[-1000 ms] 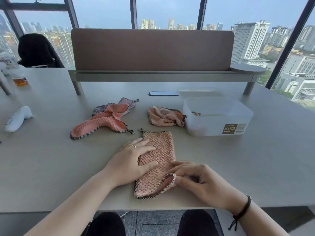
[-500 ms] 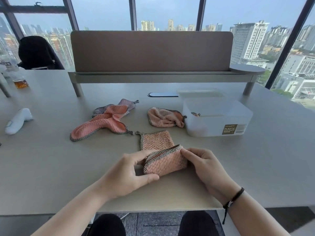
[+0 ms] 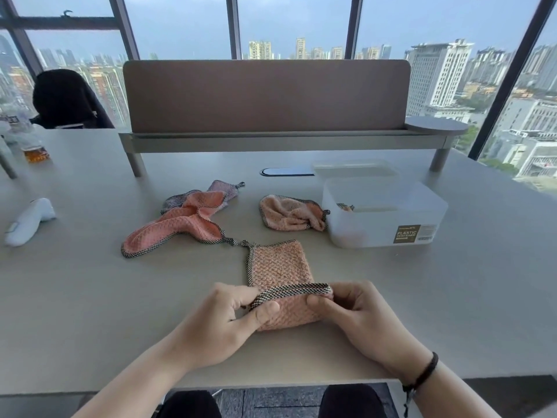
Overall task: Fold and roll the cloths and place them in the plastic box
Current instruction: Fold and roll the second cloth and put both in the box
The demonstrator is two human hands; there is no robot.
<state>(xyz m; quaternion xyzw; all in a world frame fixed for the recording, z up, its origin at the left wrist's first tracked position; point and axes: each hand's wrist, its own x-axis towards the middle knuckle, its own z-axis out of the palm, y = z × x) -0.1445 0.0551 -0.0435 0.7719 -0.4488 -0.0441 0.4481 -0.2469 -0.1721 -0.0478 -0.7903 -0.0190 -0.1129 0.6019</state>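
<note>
On the smooth grey desk, the left hand and right hand each have their grip pinched on the waffle-textured pink cloth, its near end rolled. The translucent plastic box stands beyond.

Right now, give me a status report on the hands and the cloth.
Left hand and right hand both pinching the cloth, near end rolled. Plastic box open, nothing in the way.
</note>
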